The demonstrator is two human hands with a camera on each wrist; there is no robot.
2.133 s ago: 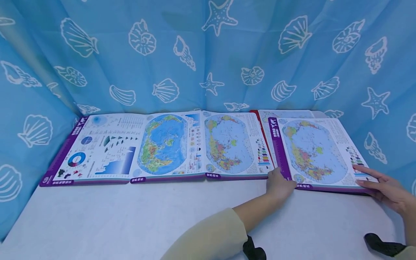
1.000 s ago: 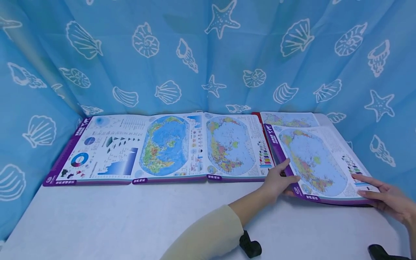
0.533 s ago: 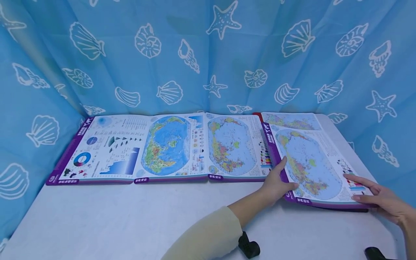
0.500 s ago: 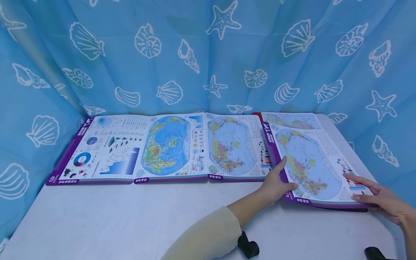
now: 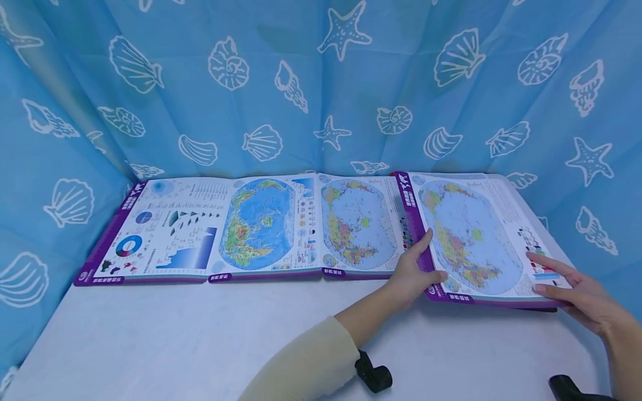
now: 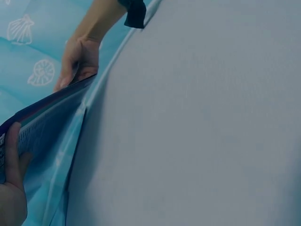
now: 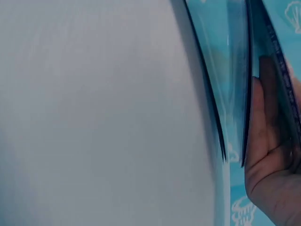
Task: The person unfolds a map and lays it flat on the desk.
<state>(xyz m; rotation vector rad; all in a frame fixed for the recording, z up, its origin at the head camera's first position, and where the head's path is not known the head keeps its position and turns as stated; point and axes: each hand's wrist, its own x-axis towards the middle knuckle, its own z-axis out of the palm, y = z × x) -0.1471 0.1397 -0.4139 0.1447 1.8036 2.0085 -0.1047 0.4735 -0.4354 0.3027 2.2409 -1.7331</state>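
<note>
A world map sheet with a purple border is held at the right end of the row, tilted at its near edge. My left hand grips its left near corner, thumb on top. My right hand holds the right near corner with thumb and index finger on the printed face. In the left wrist view, the left hand and right hand hold opposite ends of the sheet. In the right wrist view, fingers of the right hand reach between two dark-edged layers.
To the left, purple-edged printed panels lie in a row: a chart panel, a blue relief map and a political map. A shell-patterned blue curtain hangs behind the white table. Black wrist mounts show below the sleeves.
The held map came toward me and tilted, then moved back and left. It now covers most of the red-edged map behind it and overlaps the political map's right side. Both hands moved with it.
</note>
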